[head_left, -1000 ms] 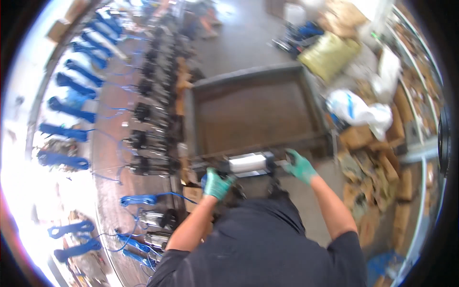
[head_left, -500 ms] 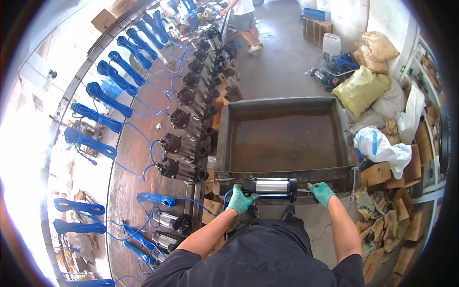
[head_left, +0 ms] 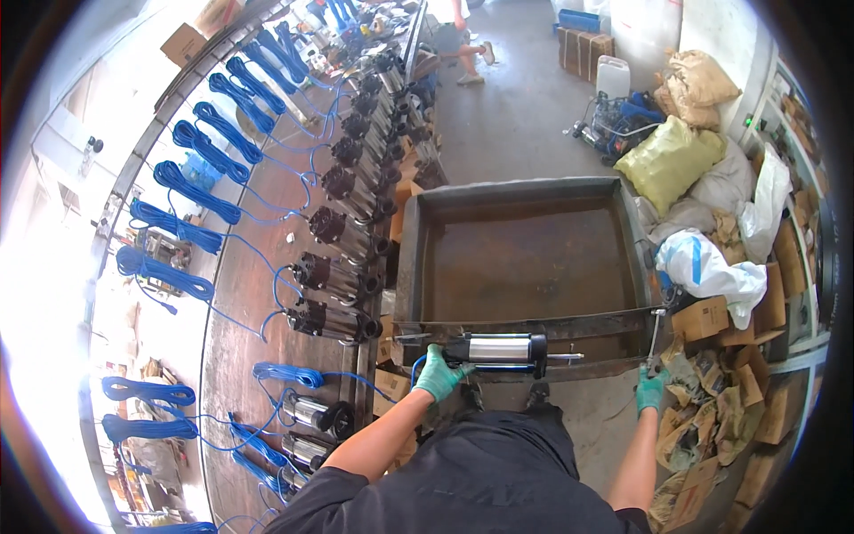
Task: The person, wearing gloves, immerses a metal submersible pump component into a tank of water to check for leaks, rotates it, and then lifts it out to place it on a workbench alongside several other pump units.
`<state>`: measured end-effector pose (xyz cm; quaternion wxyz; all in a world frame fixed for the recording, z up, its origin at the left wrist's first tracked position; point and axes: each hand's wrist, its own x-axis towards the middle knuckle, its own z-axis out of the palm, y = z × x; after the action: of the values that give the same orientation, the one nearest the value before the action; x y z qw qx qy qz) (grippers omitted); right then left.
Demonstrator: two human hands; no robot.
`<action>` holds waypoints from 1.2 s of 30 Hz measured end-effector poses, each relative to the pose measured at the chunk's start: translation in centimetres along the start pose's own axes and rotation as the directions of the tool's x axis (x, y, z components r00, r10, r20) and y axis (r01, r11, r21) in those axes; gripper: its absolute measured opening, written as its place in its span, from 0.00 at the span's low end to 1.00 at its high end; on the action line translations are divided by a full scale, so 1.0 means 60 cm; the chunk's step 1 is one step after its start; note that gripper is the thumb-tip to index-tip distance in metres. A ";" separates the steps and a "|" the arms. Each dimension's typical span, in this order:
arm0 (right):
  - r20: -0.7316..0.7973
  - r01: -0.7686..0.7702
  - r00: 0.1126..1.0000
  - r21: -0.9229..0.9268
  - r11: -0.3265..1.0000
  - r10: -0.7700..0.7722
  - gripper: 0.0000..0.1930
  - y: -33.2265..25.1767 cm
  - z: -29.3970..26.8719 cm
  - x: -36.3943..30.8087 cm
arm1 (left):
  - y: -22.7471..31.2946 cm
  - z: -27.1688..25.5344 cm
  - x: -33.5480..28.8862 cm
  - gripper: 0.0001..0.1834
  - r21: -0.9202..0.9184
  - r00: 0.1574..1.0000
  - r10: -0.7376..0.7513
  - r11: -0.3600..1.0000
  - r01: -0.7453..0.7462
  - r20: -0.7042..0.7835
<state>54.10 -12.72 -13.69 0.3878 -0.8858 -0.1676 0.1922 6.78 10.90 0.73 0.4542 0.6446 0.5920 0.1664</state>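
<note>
A cylindrical electric pump (head_left: 500, 348), with a bright metal body and black ends, lies crosswise at the near edge of the water tank (head_left: 525, 184). My left hand (head_left: 439, 375), in a green glove, is closed around its left end, where a blue cable leaves. From the pump's right end a bare metal shaft (head_left: 566, 357) sticks out. My right hand (head_left: 652, 390), also gloved, is off to the right beneath the tank's near right corner. Its fingers close at the lower end of a thin metal rod (head_left: 656, 336) that hangs there.
Several pumps (head_left: 334, 271) line the bench (head_left: 253, 294) on my left, with coiled blue cables (head_left: 182, 227) along its far side. Cartons (head_left: 701, 319) and sacks (head_left: 672, 165) pile up on the right. Another person (head_left: 463, 53) walks at the back.
My right hand has left the pump's shaft and moved right to the hanging rod, so the shaft is bare. My left hand stays on the pump. The other person has stepped along.
</note>
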 end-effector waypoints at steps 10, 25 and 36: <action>-0.023 0.135 0.991 0.004 0.991 -0.135 0.26 -0.173 0.027 0.153 | -0.058 0.015 0.016 0.39 -0.050 0.996 0.077 0.996 -0.079 -0.036; 0.461 -0.082 0.869 0.489 0.868 -0.178 0.09 -0.288 0.068 -0.103 | -0.038 0.008 0.014 0.39 0.029 0.999 0.013 1.000 -0.012 -0.040; 0.680 -0.416 0.731 0.386 0.823 0.051 0.11 -0.309 0.091 -0.117 | -0.012 -0.002 0.012 0.43 0.218 0.998 -0.023 0.975 0.035 -0.057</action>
<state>42.67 -0.53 -1.72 0.4995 -0.6421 -0.1147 0.5701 6.41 11.55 0.00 0.3667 0.6771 0.6282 0.1109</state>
